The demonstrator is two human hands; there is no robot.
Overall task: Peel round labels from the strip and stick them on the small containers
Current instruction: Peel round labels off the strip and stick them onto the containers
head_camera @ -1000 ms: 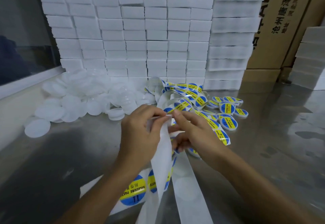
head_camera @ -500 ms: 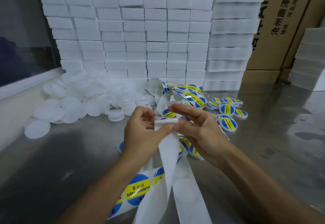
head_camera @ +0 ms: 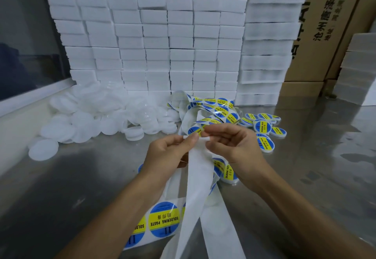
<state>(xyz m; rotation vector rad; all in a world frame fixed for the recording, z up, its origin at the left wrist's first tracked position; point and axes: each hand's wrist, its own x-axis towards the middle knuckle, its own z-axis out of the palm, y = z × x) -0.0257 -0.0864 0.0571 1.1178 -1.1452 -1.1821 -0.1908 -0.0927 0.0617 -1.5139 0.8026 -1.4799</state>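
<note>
head view | your left hand (head_camera: pixel 166 153) and right hand (head_camera: pixel 232 146) meet, both pinching the top fold of the white paper label strip (head_camera: pixel 198 177) above the shiny metal table (head_camera: pixel 61 187) | labelled round white containers (head_camera: pixel 264 128) just right | unlabelled white round containers (head_camera: pixel 91 116) heaped left

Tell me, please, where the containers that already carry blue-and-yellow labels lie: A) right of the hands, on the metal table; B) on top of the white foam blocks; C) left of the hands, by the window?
A: the labelled containers lie on the metal table, right of the right hand.
</note>
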